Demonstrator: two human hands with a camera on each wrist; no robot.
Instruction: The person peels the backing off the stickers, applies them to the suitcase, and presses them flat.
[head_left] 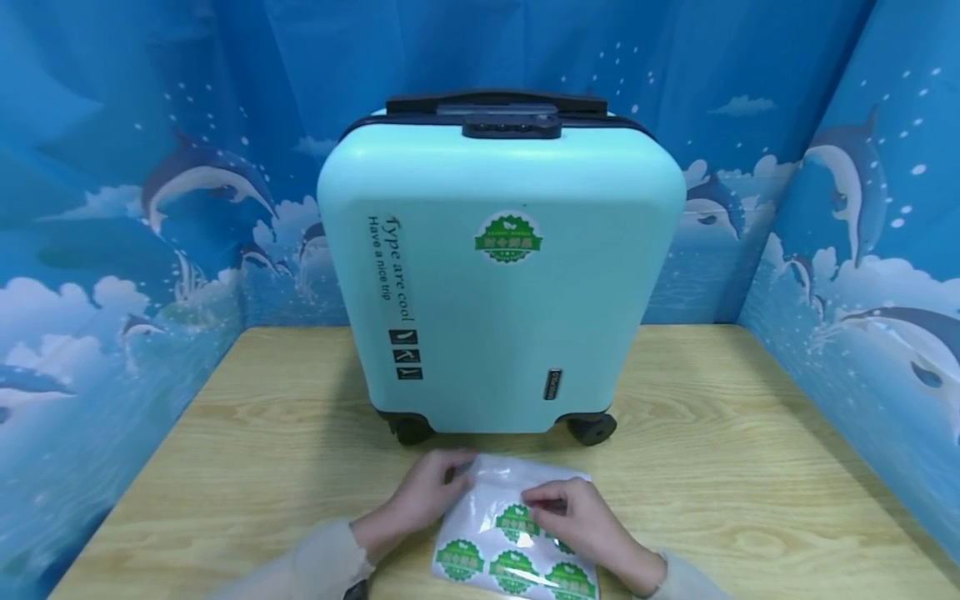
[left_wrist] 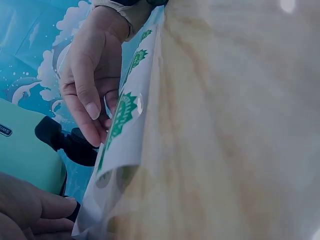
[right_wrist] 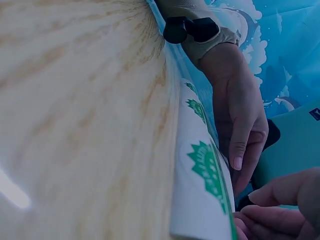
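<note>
A white sheet of round green stickers lies on the table in front of a mint-green suitcase. My left hand grips the sheet's far left corner between thumb and fingers. Over the sheet's right half, my right hand has thumb and index finger curled at the edge of a green sticker, and the hand partly covers the sticker beside it. In the left wrist view, the fingertips of the right hand meet the sheet's edge, and the sheet bends up at its near end.
The suitcase stands upright on black wheels, with one green round sticker on its front and a black handle on top. Blue dolphin-print cloth hangs behind and at both sides of the wooden table.
</note>
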